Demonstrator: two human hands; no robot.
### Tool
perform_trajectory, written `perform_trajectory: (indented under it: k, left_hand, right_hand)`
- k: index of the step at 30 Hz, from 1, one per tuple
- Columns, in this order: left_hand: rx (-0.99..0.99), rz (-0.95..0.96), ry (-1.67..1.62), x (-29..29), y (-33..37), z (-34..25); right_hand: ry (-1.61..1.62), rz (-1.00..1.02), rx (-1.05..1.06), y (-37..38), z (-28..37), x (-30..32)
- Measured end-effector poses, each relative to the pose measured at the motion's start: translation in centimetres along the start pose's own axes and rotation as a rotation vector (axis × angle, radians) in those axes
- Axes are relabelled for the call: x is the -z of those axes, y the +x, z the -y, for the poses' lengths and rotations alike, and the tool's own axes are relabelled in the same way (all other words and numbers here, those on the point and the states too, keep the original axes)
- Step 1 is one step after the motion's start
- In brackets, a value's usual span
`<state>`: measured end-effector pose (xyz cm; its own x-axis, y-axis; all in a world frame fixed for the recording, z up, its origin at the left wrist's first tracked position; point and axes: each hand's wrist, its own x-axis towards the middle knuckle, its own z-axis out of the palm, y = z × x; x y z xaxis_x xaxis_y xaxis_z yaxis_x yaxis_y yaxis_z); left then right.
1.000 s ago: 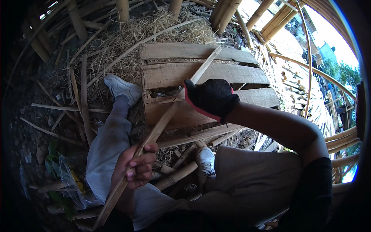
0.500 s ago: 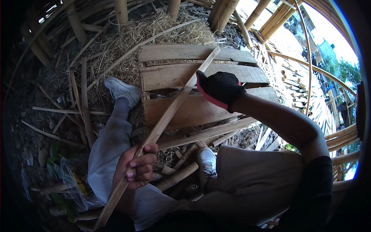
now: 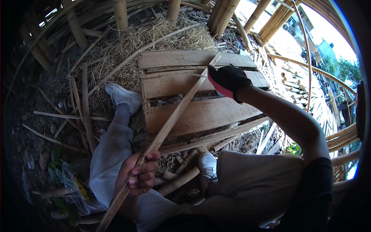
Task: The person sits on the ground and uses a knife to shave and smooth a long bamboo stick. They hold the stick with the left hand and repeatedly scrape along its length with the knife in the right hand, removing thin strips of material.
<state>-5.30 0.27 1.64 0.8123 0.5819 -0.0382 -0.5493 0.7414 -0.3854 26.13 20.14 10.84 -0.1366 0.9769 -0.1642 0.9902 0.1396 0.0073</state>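
Observation:
A long, split bamboo strip [image 3: 176, 115] runs slantwise from my lap up over a low platform of wooden planks [image 3: 185, 112]. My bare left hand [image 3: 140, 173] is wrapped round its lower part. My right hand [image 3: 228, 81], in a black glove with a red-pink edge, is closed beside the strip's upper part, thumb toward it. What it holds, if anything, is hidden by the glove. A thin pale sliver [image 3: 196, 74] crosses the strip just left of the glove; whether it is a shaving or a blade I cannot tell.
Dry straw [image 3: 154, 34] is heaped behind the planks, with bamboo posts [image 3: 119, 15] beyond. My shoes [image 3: 123, 97] stand beside and before the platform. Loose bamboo sticks [image 3: 85, 104] lie at left, near a clear plastic bag [image 3: 77, 189]. Cut bamboo pieces [image 3: 179, 179] lie between my legs.
My gloved right hand has shifted slightly right, and a thin pale sliver now shows beside it. My left hand keeps its grip; the strip and planks sit a little lower in view.

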Motion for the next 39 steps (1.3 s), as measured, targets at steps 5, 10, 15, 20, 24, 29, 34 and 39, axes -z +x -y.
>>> perform_trajectory:
  k: [5, 10, 15, 20, 24, 29, 34, 39]
  left_hand:
    - [0.019, 0.037, -0.082, 0.4, -0.9, 0.3]
    - [0.069, 0.087, -0.106, 0.1, -0.1, 0.3]
    - [0.051, 0.088, -0.087, 0.0, -0.5, 0.4]
    - [0.031, 0.046, -0.049, 0.1, -0.3, 0.3]
    - [-0.003, 0.0, 0.064, -0.8, -0.2, 0.8]
    - [0.09, 0.027, 0.112, -0.3, 0.3, 1.2]
    - [0.136, 0.093, 0.117, 0.1, 1.0, 1.9]
    - [0.102, 0.07, 0.203, -0.3, 1.0, 2.5]
  right_hand:
    - [0.067, 0.166, 0.26, -6.1, 7.8, -1.0]
    - [0.073, 0.119, -0.107, 1.1, 1.7, 1.1]
    - [0.034, 0.083, 0.254, -5.6, 8.0, -0.5]
    - [0.064, 0.141, -0.005, -1.4, 4.3, -0.1]
    - [0.283, -0.14, 0.038, -1.2, 2.3, 1.2]
    - [0.249, -0.07, 0.7, -7.7, 5.8, 1.3]
    - [0.2, -0.227, 1.017, -7.9, 4.4, -1.6]
    - [0.148, -0.254, 0.853, -7.8, 2.1, -0.9]
